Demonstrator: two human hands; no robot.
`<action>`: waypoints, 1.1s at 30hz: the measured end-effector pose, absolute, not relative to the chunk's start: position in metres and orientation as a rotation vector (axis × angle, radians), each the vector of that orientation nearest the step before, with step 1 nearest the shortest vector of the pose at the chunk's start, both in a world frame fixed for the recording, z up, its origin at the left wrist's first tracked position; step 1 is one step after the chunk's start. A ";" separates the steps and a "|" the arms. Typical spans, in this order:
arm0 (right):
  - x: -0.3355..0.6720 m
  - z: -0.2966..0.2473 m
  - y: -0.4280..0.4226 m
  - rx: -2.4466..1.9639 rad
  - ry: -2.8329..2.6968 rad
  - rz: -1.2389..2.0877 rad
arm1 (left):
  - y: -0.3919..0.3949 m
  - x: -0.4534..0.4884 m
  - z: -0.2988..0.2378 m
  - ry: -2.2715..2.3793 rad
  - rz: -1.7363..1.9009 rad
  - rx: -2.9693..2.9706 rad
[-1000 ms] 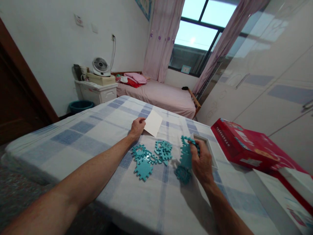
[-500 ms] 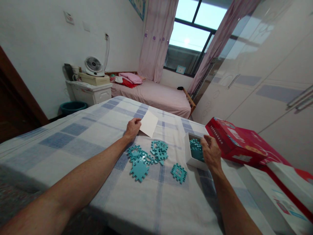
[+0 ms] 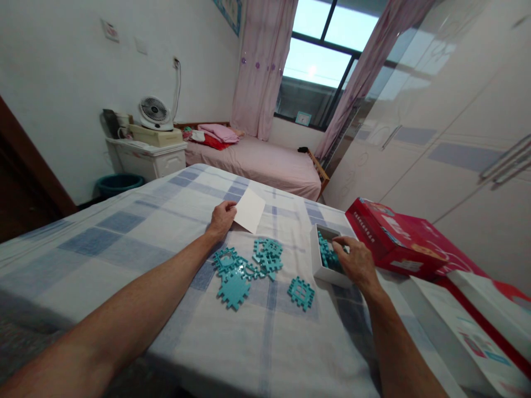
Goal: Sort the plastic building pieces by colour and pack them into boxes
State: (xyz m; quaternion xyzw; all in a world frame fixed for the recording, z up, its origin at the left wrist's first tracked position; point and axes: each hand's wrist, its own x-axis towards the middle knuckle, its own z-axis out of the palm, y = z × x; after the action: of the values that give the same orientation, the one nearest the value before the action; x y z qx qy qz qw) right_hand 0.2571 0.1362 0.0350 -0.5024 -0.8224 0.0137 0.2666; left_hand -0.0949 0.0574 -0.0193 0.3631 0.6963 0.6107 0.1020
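My left hand (image 3: 223,218) is closed on the near left edge of a white card (image 3: 249,211), which is tilted up off the tablecloth. Over the right side of a small white box (image 3: 316,265) is my right hand (image 3: 357,261), its fingers curled down into the opening. Whatever those fingertips grip is hidden. Teal notched building pieces (image 3: 325,251) fill part of the box. Between my hands lies a loose pile of similar pieces (image 3: 269,254), with a flat solid piece (image 3: 234,290) at its near end. One windowed piece (image 3: 301,293) rests apart, nearer the box.
A checked cloth covers the table (image 3: 174,204). Right of the box stands a large red carton (image 3: 398,237), with white boxes (image 3: 456,326) nearer me. Beyond the table are a pink bed (image 3: 265,157), a cabinet with a fan (image 3: 155,112), and a tall white wardrobe (image 3: 435,110).
My right hand has moved from the box's right rim to inside its opening, and the teal pieces there have shifted. My left hand still holds the card. The view has turned slightly.
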 end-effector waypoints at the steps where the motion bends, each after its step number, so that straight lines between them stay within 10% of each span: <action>1: 0.255 0.035 0.134 -1.309 -2.237 0.047 | 0.057 -0.095 -0.019 2.056 1.803 1.071; 33: 0.261 0.032 0.132 -1.400 -2.457 -0.070 | 0.060 -0.096 -0.023 2.016 1.832 1.059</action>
State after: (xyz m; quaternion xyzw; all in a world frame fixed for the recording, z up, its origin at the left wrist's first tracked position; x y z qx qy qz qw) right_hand 0.2608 0.1325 0.0316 -0.4889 -0.8579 -0.0244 0.1560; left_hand -0.0963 0.0599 -0.0230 0.3602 0.6857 0.6231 0.1091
